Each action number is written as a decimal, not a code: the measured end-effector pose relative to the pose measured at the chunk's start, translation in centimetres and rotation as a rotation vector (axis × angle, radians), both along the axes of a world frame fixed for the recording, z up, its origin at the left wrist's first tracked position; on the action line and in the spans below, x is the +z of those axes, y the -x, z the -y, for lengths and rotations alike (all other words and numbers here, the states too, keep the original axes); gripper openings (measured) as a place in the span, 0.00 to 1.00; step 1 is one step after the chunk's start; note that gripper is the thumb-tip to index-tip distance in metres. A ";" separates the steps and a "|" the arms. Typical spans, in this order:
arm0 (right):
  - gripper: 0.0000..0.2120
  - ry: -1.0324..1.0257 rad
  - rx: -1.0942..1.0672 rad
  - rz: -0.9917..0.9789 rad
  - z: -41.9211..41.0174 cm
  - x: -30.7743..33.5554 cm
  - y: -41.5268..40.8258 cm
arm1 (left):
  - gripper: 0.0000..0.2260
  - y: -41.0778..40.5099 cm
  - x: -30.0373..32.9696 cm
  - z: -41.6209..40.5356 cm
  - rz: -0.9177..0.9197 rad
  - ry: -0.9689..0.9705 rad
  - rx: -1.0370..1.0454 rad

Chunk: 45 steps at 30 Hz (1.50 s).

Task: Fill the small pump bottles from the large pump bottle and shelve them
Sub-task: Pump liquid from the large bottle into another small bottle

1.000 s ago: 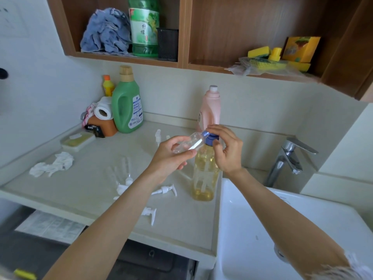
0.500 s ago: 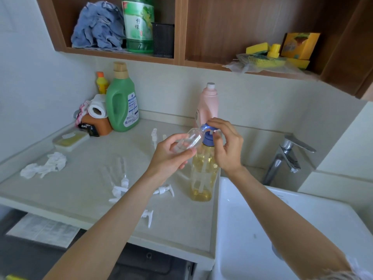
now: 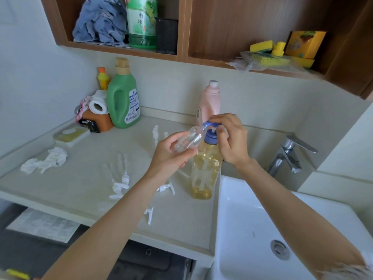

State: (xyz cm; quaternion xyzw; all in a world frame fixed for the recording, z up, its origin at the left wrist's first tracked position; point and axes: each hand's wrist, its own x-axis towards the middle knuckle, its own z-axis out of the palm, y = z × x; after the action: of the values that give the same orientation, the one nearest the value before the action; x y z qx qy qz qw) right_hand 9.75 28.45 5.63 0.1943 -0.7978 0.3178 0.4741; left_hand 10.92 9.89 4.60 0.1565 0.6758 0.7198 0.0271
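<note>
The blue pump head has risen since half a second ago, its white stem now showing, while the small bottle stays tilted at the spout. Right-hand fingertips curl over the blue pump head, thumb against the collar below, so the right hand is clasped on the pump. Left-hand fingers wrap the small clear bottle, the left hand holding it nearly sideways with its open neck right at the nozzle. It looks empty and light, thin plastic that would dent under a hard squeeze and turn slippery if soap runs down; a hold round the body keeps the neck free. The large pump bottle stands upright near the countertop's right edge, beside the sink, roughly half full of amber liquid; heavy enough to stay put, I'd judge. Loose white pump tops and more clear small bottles lie mid-counter towards the front edge. 0 filled yet, by the look of it.
</note>
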 end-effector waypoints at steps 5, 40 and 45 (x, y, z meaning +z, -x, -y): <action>0.18 -0.054 0.027 0.017 -0.7 0.6 0.3 | 0.18 -0.1 0.4 0.0 -0.030 0.037 0.003; 0.17 0.166 -0.026 -0.050 1.4 -3.0 0.3 | 0.14 0.5 -0.9 -0.2 0.036 0.020 0.016; 0.16 0.065 -0.009 0.007 0.6 -0.7 0.2 | 0.13 0.0 -0.1 -0.3 0.017 -0.002 0.024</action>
State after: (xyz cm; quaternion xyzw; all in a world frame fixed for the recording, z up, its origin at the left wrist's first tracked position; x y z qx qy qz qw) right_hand 9.57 27.84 4.97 0.1741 -0.7894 0.3422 0.4790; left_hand 10.91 10.21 4.49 0.1423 0.6766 0.7221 0.0238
